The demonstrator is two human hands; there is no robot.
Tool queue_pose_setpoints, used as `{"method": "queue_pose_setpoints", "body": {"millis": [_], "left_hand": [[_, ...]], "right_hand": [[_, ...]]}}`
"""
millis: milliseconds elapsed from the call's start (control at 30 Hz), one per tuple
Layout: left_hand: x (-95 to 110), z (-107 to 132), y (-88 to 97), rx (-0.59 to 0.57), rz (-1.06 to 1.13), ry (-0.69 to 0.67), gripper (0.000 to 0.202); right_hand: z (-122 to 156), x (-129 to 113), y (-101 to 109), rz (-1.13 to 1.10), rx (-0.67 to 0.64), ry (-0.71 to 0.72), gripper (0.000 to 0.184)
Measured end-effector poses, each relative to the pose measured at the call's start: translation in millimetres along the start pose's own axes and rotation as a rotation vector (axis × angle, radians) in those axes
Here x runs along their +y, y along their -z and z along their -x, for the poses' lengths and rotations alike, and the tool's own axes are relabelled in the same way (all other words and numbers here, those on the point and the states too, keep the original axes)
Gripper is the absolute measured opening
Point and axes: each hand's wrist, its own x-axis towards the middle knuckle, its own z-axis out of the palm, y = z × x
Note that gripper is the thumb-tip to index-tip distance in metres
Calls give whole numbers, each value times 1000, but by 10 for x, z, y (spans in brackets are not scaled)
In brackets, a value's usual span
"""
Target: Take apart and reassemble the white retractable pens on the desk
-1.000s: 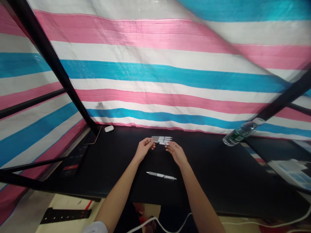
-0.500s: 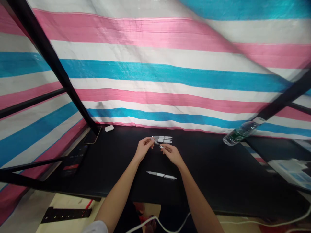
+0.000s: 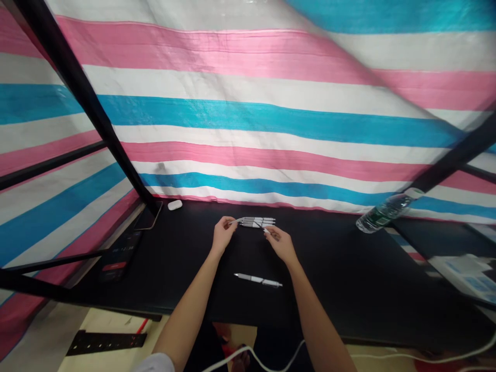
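Left hand [image 3: 222, 238]: thumb and fingers pinched on a slim pale pen part [image 3: 236, 221], its free end pointing right, towards the row of pens.
Right hand [image 3: 282, 244]: thumb and fingers gripping a white pen part [image 3: 266, 231], a thin dark end pointing away and to the left.
Gap between held parts: the two stand apart; whether either touches the row cannot be told.
Row of pens [image 3: 263, 222]: laid side by side on the black desk [image 3: 329, 279], between the two hands and slightly beyond them; exact count unclear.
Loose pen [image 3: 258, 280]: white with a grey grip, tip to the left, lying nearer the body than both hands, between the forearms.
White case [image 3: 175, 205]: beyond the left hand and to its left.
Phones: one [image 3: 149, 217] farther left of the left hand, near the frame post; a second, dark one [image 3: 119, 256] left and nearer the body.
Bottle [image 3: 387, 212]: clear, green label, white cap, well right of the right hand and beyond it.
Striped sheet [image 3: 263, 121]: pink, white and blue, hanging beyond both hands.
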Motion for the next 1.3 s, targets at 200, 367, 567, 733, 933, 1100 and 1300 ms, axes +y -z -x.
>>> {"method": "queue_pose_setpoints", "body": {"millis": [200,367,567,733,933,1100,1300], "left_hand": [[-24,8,91,-228,-417,-221,5],[-66,-1,96,-270,-679,-302,8],[-106,5,91,-273,-740,-343,10],[-61,16,86,-199,-705,-349,12],[69,59,-13,-269,-396,-357,24],[107,107,-66,-353,-391,-348,14],[96,122,-62,-440,-462,-396,10]], "right_hand": [[1,-40,-3,-43,55,-16,24],[8,-49,-7,8,42,-2,23],[11,-65,-2,93,40,39,23],[21,-132,-2,85,25,40,21],[60,-221,-8,74,-59,111,18],[80,-246,-2,124,-147,184,17],[68,-225,-1,235,-158,247,18]]}}
